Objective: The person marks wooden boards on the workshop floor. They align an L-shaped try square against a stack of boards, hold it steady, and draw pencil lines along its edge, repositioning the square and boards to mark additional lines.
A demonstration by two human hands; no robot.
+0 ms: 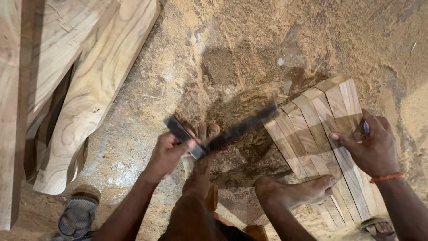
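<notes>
left hand fisted round try square | right hand loosely curled, pen, on wood slats

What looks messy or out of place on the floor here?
Sawdust covers the floor. The wooden slats lie fanned unevenly, not squared, pinned by a bare foot. One sandal sits alone at lower left.

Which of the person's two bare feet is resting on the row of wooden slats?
The person's right foot: its toes lie on the lower slats of the wooden slats beside the right hand. The left foot stands on the sawdust floor instead.
</notes>
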